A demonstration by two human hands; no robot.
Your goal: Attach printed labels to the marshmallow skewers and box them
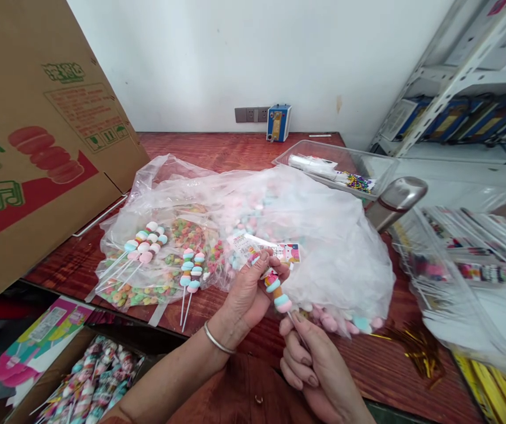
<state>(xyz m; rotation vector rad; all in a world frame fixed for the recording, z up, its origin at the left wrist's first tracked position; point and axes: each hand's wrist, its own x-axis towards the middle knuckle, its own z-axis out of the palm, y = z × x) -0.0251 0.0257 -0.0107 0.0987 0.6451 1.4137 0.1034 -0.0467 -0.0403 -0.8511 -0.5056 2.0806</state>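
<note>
My left hand, with a silver bangle on its wrist, is closed on a small clear printed wrapper at the top of a marshmallow skewer. Below it, my right hand pinches the skewer's thin stick. The skewer carries pastel blue, pink and orange pieces and is partly inside the wrapper. Both hands hover over the near edge of a red-brown wooden table.
A big clear plastic bag of loose marshmallows lies behind the hands. Bare skewers rest on it at left. A cardboard box leans at left. A box of wrapped skewers sits below; clear sleeves and gold ties lie at right.
</note>
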